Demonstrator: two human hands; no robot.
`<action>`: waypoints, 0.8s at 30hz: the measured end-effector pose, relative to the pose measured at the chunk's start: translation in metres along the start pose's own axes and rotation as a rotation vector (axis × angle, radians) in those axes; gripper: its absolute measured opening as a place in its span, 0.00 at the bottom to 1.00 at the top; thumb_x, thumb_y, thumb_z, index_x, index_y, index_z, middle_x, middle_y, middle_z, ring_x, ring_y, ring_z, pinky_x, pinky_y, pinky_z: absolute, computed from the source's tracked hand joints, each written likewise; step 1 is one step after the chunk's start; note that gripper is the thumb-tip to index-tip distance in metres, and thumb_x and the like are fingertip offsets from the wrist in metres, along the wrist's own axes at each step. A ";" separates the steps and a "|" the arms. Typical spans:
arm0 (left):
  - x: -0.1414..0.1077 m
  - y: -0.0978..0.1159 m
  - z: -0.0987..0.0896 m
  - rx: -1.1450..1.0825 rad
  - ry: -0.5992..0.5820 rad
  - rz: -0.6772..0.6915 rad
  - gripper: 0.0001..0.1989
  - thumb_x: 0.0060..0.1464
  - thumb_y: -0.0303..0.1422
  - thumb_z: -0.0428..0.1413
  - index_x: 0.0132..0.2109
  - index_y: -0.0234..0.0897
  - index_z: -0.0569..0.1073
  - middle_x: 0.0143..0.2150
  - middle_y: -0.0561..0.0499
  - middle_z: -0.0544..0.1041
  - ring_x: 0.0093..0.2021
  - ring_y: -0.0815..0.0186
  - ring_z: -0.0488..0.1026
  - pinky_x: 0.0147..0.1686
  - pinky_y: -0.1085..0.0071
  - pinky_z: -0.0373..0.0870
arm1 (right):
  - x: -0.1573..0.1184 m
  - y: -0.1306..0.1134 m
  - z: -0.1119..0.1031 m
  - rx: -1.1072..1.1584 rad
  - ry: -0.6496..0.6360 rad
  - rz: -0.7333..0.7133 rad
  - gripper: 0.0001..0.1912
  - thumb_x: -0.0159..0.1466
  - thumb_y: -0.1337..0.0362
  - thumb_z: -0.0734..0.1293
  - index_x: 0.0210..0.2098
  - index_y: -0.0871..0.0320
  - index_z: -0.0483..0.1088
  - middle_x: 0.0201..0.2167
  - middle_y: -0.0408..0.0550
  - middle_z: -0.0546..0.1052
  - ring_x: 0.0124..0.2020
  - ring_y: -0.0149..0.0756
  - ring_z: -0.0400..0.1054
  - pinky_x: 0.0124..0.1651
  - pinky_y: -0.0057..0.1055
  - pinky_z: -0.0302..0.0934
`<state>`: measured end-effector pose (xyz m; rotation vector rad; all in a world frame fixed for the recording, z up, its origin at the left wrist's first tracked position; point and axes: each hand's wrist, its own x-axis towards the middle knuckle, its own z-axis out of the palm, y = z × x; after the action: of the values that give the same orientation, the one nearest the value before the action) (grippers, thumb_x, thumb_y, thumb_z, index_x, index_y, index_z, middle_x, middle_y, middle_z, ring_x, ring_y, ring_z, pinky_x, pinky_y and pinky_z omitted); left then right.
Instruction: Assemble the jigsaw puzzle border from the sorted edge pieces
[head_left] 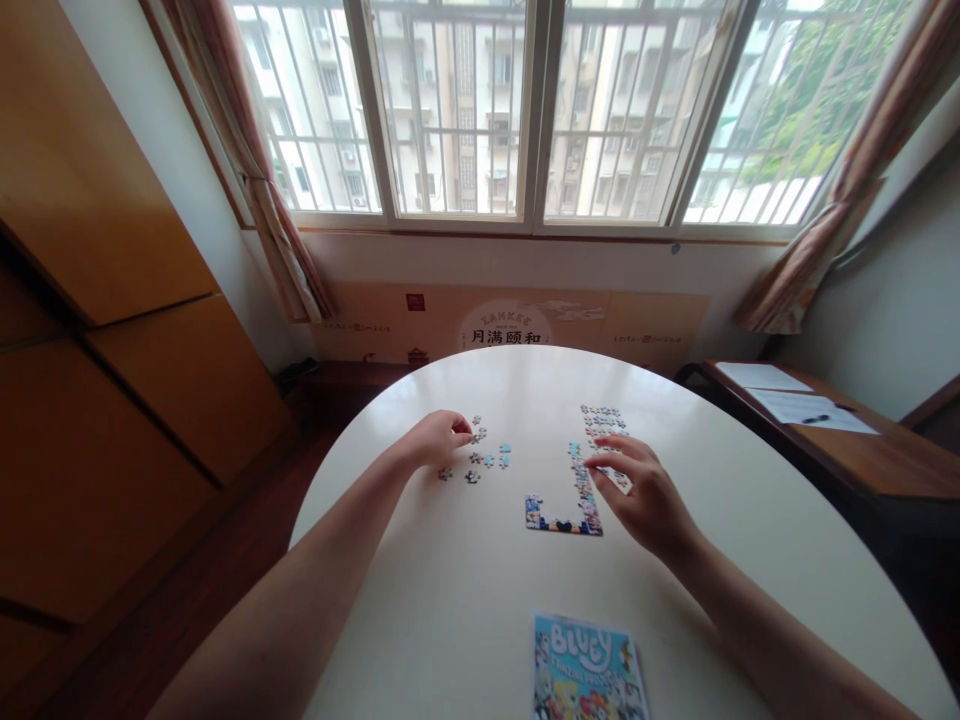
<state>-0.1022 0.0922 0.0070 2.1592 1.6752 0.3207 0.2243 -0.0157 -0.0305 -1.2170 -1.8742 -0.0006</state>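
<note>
- We are seeing a Bluey picture cover [589,670] nearest to us; it is lying flat on the near side of the joined puzzle border, and the edge of our view is cutting it off.
- We are taking the joined puzzle border [590,512] as our landmark: it is lying on the round white table [450,600] and forming a J, its tall column standing on the right and its short stub on the left.
- Left of the border, we are noting a scatter of loose puzzle pieces [489,461]; some are lying just beside one another, others apart.
- Our left hand [444,437] is hovering over the far-left part of this scatter, its thumb and fingers forming a narrow grip near a piece; whether they are pinching one, we cannot tell.
- Our right hand [645,490] is hanging at the tall column of the border, fingers standing partly apart and tips lying close to its upper end; contact and any held piece are staying unclear to us.
- Beyond the border's upper end and to its right, sorted puzzle pieces [602,411] are lying in short rows, our right hand partly hiding them.
- Well right of the border, a wooden desk [847,460] is bearing papers [814,411].
</note>
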 end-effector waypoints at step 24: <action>-0.029 0.049 0.011 0.290 0.005 0.148 0.11 0.53 0.37 0.61 0.42 0.41 0.82 0.48 0.45 0.77 0.45 0.56 0.76 0.41 0.67 0.70 | -0.002 0.005 0.005 -0.063 -0.070 0.018 0.09 0.64 0.62 0.65 0.37 0.52 0.80 0.52 0.53 0.76 0.61 0.53 0.64 0.62 0.60 0.59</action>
<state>-0.0626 0.0519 0.0200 2.5007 1.6541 0.1289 0.2246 -0.0127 -0.0374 -1.2919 -1.9366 -0.0073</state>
